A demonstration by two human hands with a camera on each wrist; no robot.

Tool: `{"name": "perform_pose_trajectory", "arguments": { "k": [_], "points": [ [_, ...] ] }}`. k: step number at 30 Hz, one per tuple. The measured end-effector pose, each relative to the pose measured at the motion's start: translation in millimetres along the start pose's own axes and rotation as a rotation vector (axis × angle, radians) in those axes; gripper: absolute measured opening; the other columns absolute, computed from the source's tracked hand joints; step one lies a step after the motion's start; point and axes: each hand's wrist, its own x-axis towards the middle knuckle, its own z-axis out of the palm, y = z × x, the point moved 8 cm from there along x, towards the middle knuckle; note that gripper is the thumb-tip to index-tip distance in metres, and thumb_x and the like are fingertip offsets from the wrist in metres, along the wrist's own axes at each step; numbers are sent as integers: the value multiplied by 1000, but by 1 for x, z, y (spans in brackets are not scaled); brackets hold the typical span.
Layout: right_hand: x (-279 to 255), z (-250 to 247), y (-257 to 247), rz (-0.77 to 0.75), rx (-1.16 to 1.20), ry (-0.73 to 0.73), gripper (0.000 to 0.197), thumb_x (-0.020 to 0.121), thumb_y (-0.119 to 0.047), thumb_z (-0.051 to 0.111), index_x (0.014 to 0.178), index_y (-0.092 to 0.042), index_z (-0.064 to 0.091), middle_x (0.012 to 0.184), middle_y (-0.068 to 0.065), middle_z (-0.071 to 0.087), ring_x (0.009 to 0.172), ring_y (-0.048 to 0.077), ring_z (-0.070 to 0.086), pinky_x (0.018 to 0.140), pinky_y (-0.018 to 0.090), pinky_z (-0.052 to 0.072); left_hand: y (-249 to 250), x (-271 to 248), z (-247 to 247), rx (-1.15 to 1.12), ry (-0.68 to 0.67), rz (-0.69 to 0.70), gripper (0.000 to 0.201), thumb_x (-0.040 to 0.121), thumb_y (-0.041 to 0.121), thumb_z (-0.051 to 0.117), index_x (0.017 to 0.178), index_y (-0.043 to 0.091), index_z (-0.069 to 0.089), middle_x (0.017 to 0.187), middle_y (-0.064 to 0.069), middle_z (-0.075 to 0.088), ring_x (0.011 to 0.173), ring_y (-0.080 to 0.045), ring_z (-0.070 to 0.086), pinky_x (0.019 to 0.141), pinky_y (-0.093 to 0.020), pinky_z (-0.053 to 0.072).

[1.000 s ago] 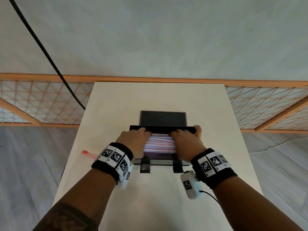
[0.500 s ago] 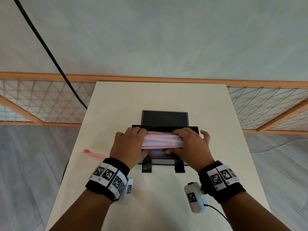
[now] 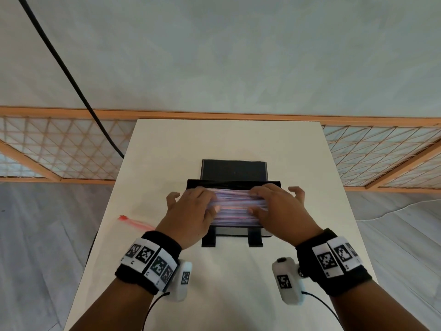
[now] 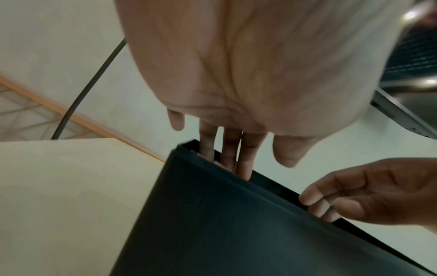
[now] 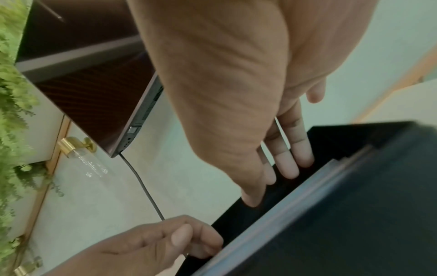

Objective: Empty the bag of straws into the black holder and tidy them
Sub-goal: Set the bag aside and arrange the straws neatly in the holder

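Observation:
The black holder (image 3: 233,183) stands mid-table on two feet, filled with pink, blue and white straws (image 3: 235,207) lying crosswise. My left hand (image 3: 205,201) lies palm down on the left end of the straws and my right hand (image 3: 265,199) on the right end. Their fingers are fairly straight and both little fingers stick out sideways. In the left wrist view the left fingers (image 4: 227,156) reach inside the holder (image 4: 236,224) beside the right hand (image 4: 354,196). In the right wrist view the right fingers (image 5: 283,164) dip into the holder (image 5: 354,233) near the left hand (image 5: 165,242).
A clear bag with a red strip (image 3: 136,223) lies flat at the table's left edge. A black panel (image 3: 233,169) sits just behind the holder. A black cable (image 3: 71,75) hangs past the far left corner. A wooden lattice fence (image 3: 47,149) runs behind the table (image 3: 226,139).
Both hands have drawn back toward me, from curling over the holder's far edge to lying flatter on the straws. The straw pile looks lower and more spread out.

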Motion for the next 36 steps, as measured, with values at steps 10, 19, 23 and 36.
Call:
{"name": "perform_pose_trajectory", "arguments": {
  "k": [10, 19, 23, 36],
  "points": [
    [29, 34, -1, -36, -227, -341, 75, 81, -49, 72, 146, -32, 39, 138, -2, 52, 129, 22, 55, 114, 68, 6, -13, 26, 12, 266, -332, -35, 82, 86, 73, 47, 152, 29, 29, 147, 4, 38, 139, -17, 41, 120, -61, 6],
    [29, 40, 1, 4, -282, -311, 52, 82, -36, 72, 129, -26, 52, 122, -2, 53, 115, 22, 61, 115, 64, 13, -13, 34, 18, 296, -352, -10, 63, 83, 49, 69, 135, 26, 42, 130, 5, 54, 120, -22, 58, 111, -55, 27],
    [30, 35, -3, 7, -272, -260, 48, 81, -32, 70, 124, -27, 50, 101, -10, 56, 105, 20, 64, 105, 55, 28, -9, 38, 17, 242, -297, 9, 67, 79, 37, 73, 137, 32, 38, 123, 5, 60, 107, -23, 64, 89, -42, 46],
    [4, 23, 0, 73, 102, 35, 86, 71, -81, 61, 144, -37, 46, 143, -15, 51, 134, 11, 47, 116, 56, 30, -11, 11, 10, 89, 58, -44, 86, 77, 86, 39, 147, 35, 38, 150, 13, 44, 136, -12, 47, 114, -49, 35]
  ]
}}
